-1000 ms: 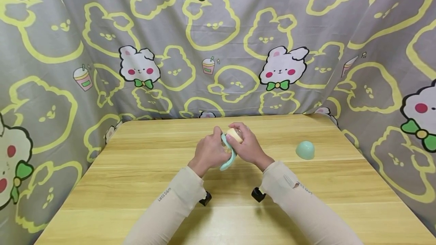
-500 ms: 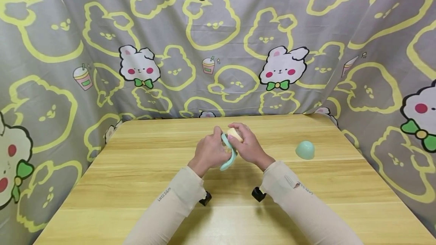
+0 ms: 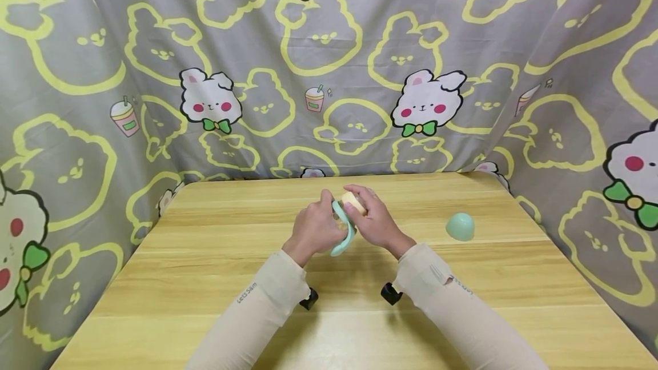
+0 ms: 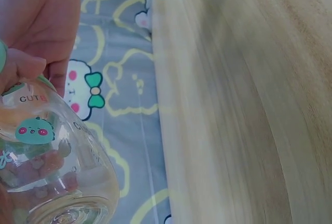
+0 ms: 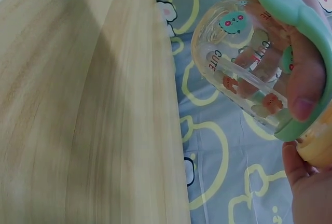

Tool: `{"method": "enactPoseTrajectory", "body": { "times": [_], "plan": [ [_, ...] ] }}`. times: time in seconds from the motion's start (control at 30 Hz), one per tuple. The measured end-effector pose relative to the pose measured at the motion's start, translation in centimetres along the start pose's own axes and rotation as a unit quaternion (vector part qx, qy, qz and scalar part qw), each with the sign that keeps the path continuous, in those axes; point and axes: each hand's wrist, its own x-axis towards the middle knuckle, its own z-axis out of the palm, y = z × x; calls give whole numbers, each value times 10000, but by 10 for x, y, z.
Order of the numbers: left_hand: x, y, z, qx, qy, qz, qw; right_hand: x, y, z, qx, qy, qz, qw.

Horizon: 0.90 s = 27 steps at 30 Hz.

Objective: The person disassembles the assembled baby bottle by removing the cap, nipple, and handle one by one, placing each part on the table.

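My left hand [image 3: 315, 227] grips a clear baby bottle [image 5: 238, 73] printed with small cartoon faces and the word CUTE. A mint-green handle ring [image 3: 337, 249] curves round the bottle's neck, and the left thumb lies over the body beside it. Fingers and thumb of my right hand [image 3: 379, 222] hold the cream-coloured collar [image 3: 353, 203] at the bottle's top end. The bottle is tilted, its base toward the left hand's side, above the table. In the left wrist view its clear base [image 4: 72, 208] shows near the bottom. The left hand hides most of the body in the head view.
A mint-green dome cap [image 3: 460, 227] stands on the wooden table [image 3: 205, 278] to the right of the hands. A grey curtain [image 3: 354, 153] with cartoon bears hangs round the table's back and sides. A black wrist camera [image 3: 309, 299] hangs under the left sleeve.
Both hands and the bottle have shifted very slightly to the left and up. The grip looks the same, and the cap stays where it was.
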Motion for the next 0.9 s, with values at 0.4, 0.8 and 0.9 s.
{"method": "enactPoseTrajectory", "body": {
  "times": [0.4, 0.8, 0.9],
  "plan": [
    [1, 2, 1, 190, 111, 41, 9997, 1, -1, 0, -328, -43, -3, 9995],
    [1, 2, 1, 197, 135, 12, 9997, 1, -2, 1, -240, 82, 240, 9994],
    [1, 2, 1, 196, 129, -1, 9997, 1, -2, 0, -234, 95, 235, 9994]
  ]
}}
